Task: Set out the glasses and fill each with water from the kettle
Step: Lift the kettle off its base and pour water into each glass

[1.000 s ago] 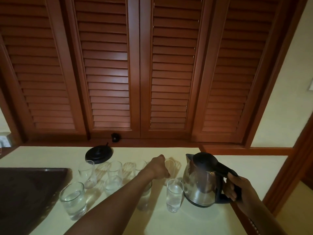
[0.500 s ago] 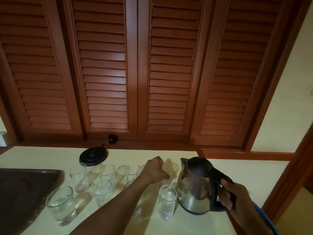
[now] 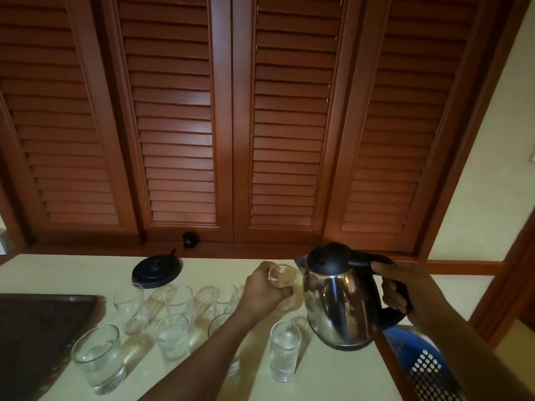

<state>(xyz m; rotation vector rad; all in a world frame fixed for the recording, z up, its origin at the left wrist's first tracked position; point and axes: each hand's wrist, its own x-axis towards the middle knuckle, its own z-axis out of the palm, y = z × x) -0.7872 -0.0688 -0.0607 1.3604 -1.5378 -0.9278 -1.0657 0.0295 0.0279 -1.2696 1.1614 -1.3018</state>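
I record the kettle [image 3: 338, 299] upright at the right end of the countertop [image 3: 333, 380], with a steel body, a closed black lid and the spout turned left. The right hand [image 3: 405, 287] is curled round its black handle. I cannot tell whether the kettle's underside rests on the surface or is just off it.

Just left of the kettle's spout, the left hand [image 3: 265, 290] grips a small glass [image 3: 282, 276], fingers wrapped round its wall and the rim showing above them. I cannot tell whether this glass holds water. The hands are apart, with the kettle's body between them.

Near row, moving left from the kettle:
- The narrow glass [image 3: 285, 350] stands just beside it, with water in it.
- The hidden glass [image 3: 220, 325] is partly behind the left forearm, so its contents cannot be determined.
- The third glass [image 3: 173, 337] appears to hold water.
- The wide tumbler [image 3: 97, 358] is partly filled.

Far row, left of the kettle: the nearest far glass [image 3: 225, 296], middle far glass [image 3: 178, 302] and farthest far glass [image 3: 130, 308] all look empty.

The black base plate [image 3: 157, 269] lies well left of the kettle, toward the back edge. A dark tray [image 3: 37, 328] sits farthest left of the kettle. A blue perforated basket [image 3: 422, 363] shows below the kettle's right side, past the counter edge. Brown louvred shutters [image 3: 231, 111] rise behind the kettle
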